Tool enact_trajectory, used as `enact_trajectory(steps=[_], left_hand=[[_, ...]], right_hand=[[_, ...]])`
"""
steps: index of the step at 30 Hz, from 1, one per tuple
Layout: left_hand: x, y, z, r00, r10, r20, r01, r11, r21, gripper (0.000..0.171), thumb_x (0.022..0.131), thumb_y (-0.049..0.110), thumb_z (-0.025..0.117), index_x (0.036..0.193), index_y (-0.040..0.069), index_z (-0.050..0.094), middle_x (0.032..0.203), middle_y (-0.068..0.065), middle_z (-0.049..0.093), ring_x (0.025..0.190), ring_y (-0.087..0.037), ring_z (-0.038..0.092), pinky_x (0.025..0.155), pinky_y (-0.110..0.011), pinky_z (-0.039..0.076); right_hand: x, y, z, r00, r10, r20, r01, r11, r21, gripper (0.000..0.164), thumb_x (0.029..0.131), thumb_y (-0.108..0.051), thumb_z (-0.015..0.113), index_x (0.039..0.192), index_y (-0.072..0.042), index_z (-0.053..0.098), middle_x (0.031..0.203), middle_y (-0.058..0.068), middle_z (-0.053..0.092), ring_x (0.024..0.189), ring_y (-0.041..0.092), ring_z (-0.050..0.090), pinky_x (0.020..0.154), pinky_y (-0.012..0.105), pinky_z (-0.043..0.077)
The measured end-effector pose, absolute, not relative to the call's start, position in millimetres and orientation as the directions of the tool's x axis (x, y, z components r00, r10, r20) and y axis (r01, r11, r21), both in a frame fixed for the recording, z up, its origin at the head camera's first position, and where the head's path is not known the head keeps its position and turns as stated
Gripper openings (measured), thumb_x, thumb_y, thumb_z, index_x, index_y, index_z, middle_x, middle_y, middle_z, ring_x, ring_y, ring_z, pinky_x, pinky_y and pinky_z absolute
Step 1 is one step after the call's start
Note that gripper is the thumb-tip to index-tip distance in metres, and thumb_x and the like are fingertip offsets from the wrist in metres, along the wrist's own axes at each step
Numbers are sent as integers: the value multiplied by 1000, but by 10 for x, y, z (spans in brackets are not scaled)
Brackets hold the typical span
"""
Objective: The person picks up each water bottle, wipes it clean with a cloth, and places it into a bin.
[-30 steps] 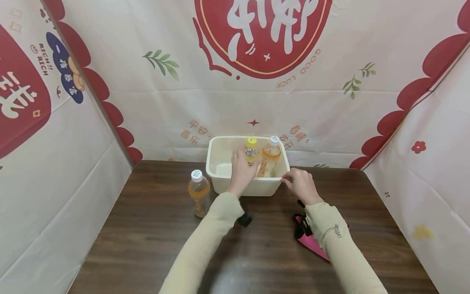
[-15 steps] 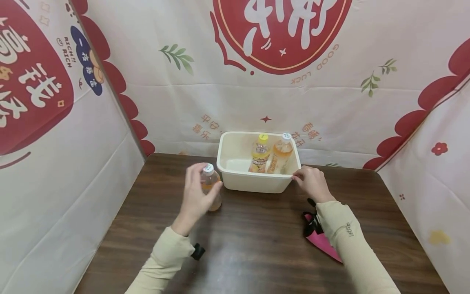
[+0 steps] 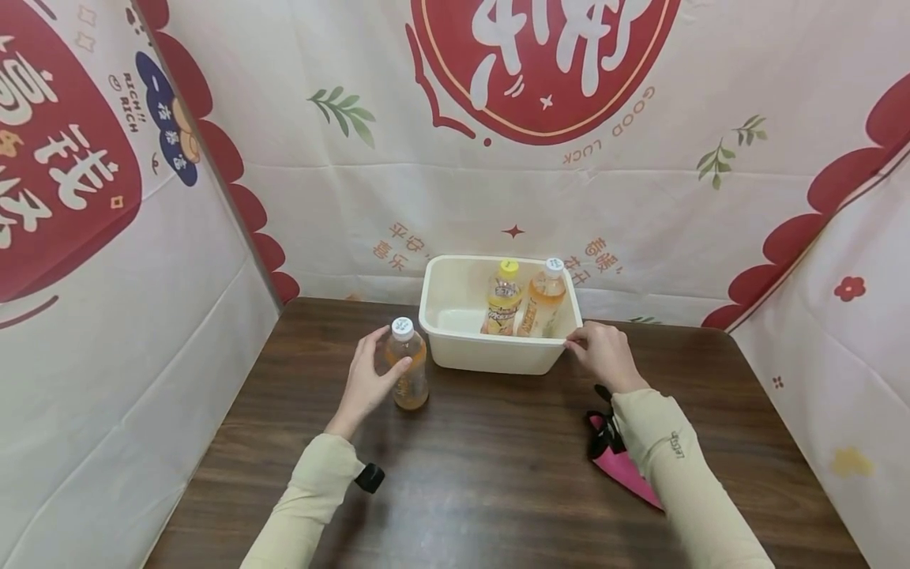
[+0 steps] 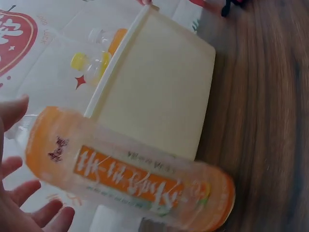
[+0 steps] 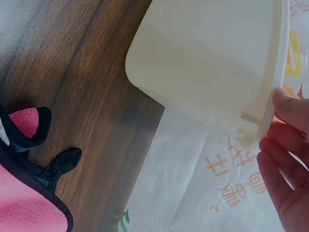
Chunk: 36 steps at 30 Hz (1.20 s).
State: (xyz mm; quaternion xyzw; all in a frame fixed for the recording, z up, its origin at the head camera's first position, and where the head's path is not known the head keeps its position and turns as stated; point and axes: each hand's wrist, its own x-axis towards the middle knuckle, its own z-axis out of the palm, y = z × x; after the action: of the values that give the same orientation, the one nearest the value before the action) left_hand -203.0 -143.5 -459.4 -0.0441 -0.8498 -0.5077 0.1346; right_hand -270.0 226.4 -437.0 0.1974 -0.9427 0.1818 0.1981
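Note:
On the table a clear bottle (image 3: 410, 371) with a white cap and orange label stands upright, left of a cream plastic bin (image 3: 490, 353). My left hand (image 3: 366, 387) is beside that bottle, thumb and fingers spread around its upper part. In the left wrist view the fingers (image 4: 41, 212) look apart from the bottle and not curled round it. Inside the bin are a yellow-capped bottle (image 3: 503, 304) and a white-capped orange-label bottle (image 3: 544, 300), both toward its right side. With thumb and fingers, my right hand (image 3: 603, 356) pinches the bin's front right rim corner.
A pink cloth item with black edging (image 3: 626, 466) lies on the table under my right forearm. Printed white cloth walls (image 3: 533, 205) enclose the back and both sides of the dark wooden table (image 3: 498, 474). The bin stands close to the back wall.
My left hand has left the yellow-capped bottle in the bin and moved left to the bottle on the table. My right hand keeps hold of the rim. The head view has shifted slightly.

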Motion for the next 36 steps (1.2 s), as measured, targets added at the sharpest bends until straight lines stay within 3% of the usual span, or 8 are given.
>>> enact_trajectory(steps=[6,12,17,22,31,36], left_hand=[[-2080,-1374,-4666,-949,-81,306,239,451,860,54,85,27,64,130,7,42,120,-17,48,109,-32,47,88,-47,43],[-2077,-1373,-4682,-948,-81,309,243,445,862,53,87,24,61,131,5,39,121,-18,44,112,-33,45,89,-47,43],[-2067,-1402,-4679,-949,-68,308,245,454,857,53,87,22,61,131,4,37,120,-18,42,112,-34,44,89,-49,43],[-2072,-1419,-4686,-949,-67,308,246,454,856,53,87,23,60,131,4,37,120,-18,42,112,-34,44,88,-48,43],[-2035,-1369,-4689,-953,-53,297,243,449,860,53,88,24,60,131,4,37,120,-18,41,112,-34,44,87,-48,44],[-2039,-1331,-4708,-946,-51,319,266,438,859,51,88,22,60,130,3,38,119,-19,42,112,-35,45,86,-49,45]], right_hand=[[-2738,2270,-4307,-861,-328,388,-445,854,-267,9,75,-8,72,81,-1,71,76,10,64,70,27,61,64,45,48],[-2645,2370,-4106,-856,-476,203,-518,796,-313,29,82,-7,64,110,2,62,107,19,60,101,33,56,85,48,44],[-2352,2592,-4109,-795,-520,313,-592,777,-214,40,79,-13,69,117,-2,60,123,23,50,112,39,47,86,53,42],[-2044,2882,-4428,-769,-506,390,-582,807,-101,50,73,-26,74,118,-8,59,128,27,43,118,45,40,86,60,38],[-1639,3335,-5358,-945,-304,121,-313,948,-61,78,76,-62,57,140,-25,33,141,27,21,121,60,16,84,78,10],[-1547,3423,-5646,-960,-266,92,-276,954,-121,81,75,-64,56,142,-28,29,144,28,14,120,63,14,84,77,11]])
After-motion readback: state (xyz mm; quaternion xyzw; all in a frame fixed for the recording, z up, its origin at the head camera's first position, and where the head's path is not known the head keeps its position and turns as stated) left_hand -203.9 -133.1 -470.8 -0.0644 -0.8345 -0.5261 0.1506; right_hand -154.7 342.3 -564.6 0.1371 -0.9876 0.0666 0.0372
